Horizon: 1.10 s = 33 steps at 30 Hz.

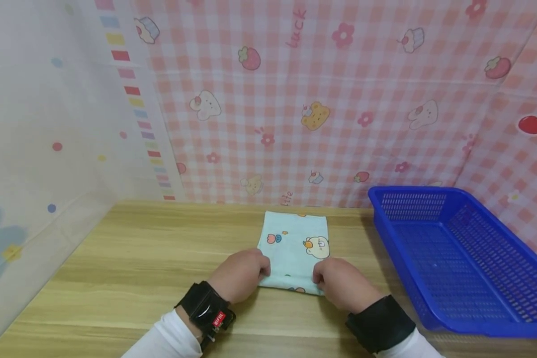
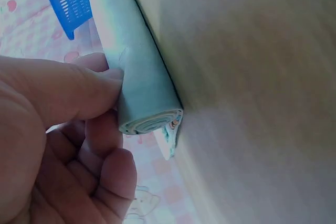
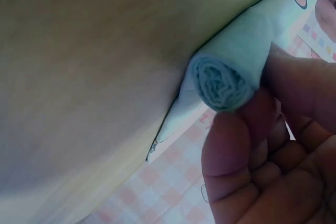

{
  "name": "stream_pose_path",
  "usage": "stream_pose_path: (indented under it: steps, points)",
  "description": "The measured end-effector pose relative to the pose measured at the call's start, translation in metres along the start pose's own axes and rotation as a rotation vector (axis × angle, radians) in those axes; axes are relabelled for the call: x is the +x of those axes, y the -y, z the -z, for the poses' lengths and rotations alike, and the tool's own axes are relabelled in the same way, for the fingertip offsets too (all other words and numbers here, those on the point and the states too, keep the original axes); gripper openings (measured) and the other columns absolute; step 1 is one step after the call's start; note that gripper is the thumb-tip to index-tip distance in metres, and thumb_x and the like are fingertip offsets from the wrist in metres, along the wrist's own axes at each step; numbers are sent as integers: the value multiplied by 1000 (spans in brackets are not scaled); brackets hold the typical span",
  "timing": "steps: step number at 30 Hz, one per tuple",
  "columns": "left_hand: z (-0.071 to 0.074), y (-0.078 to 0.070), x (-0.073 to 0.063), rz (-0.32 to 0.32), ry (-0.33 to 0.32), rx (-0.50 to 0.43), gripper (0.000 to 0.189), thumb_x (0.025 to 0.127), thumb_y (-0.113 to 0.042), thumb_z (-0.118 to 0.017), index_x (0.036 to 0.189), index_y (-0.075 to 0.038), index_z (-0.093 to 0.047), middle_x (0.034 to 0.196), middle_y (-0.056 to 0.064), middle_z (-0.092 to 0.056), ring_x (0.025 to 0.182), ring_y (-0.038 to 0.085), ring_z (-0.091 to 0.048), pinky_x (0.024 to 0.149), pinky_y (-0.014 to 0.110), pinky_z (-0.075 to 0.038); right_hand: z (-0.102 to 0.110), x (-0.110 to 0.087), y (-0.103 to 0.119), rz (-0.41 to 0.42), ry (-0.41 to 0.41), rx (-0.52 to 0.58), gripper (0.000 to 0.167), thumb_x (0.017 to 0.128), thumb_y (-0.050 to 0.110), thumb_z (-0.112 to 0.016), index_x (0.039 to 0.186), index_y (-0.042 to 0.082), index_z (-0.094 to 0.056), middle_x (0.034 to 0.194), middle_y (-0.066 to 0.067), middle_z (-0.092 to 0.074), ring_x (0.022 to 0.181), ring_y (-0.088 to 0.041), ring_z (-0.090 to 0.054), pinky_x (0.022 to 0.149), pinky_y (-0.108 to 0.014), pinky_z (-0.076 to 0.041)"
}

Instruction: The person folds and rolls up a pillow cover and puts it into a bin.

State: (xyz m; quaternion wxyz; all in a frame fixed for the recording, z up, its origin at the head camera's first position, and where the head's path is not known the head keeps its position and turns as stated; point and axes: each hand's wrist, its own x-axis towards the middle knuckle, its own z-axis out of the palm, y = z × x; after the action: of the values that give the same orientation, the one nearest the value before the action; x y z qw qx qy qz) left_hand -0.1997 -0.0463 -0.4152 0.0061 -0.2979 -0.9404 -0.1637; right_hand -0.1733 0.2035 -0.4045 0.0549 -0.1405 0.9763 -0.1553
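A light-blue cloth [image 1: 292, 253] printed with bears and tulips lies on the wooden table, its far part flat and its near edge wound into a roll. At the roll's left end my left hand [image 1: 242, 276] pinches it between thumb and fingers; the left wrist view shows the spiral end of the roll [image 2: 142, 72] beside the fingertips. My right hand [image 1: 345, 283] grips the opposite end. In the right wrist view, thumb and fingers hold the rolled end [image 3: 223, 83], its tight layers visible, and the unrolled part stretches out beyond it.
A blue plastic basket [image 1: 422, 293] with meshed walls stands on the right of the table [image 1: 161, 258]. Behind the table hangs a pink checked curtain [image 1: 268, 99], and a pale printed sheet [image 1: 71, 109] covers the left side.
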Motion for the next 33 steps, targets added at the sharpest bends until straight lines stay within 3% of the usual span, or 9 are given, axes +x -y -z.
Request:
stream_pose_path:
  steps: [5,14,19,33]
  points:
    - [3,-3,-3,-52,-8,67,15,95,-4,-70,95,-12,-82,95,-1,-74,85,11,-65,85,32,-58,0,-2,1,24,-32,-22,14,89,3,-79,82,14,-76,81,4,-70,80,-15,-61,82,-41,-56]
    - [2,-8,-5,-106,-10,155,8,92,-10,-76,88,-14,-82,85,-5,-66,78,9,-56,78,28,-54,-1,-4,5,60,-41,-83,8,89,4,-78,84,10,-79,81,1,-73,78,-16,-62,84,-44,-57]
    - [2,-10,-5,-106,-28,176,5,86,-11,-83,88,-15,-82,86,-5,-68,80,10,-57,79,28,-54,0,-6,6,80,-36,-83,7,85,2,-82,85,8,-78,82,-1,-73,79,-16,-62,84,-44,-57]
    - [0,-8,-4,-90,-47,176,5,87,-11,-82,87,-15,-81,86,-4,-70,81,13,-59,80,30,-55,-2,-6,7,88,-30,-75,14,80,-3,-81,85,9,-77,81,2,-70,77,-13,-58,79,-40,-56]
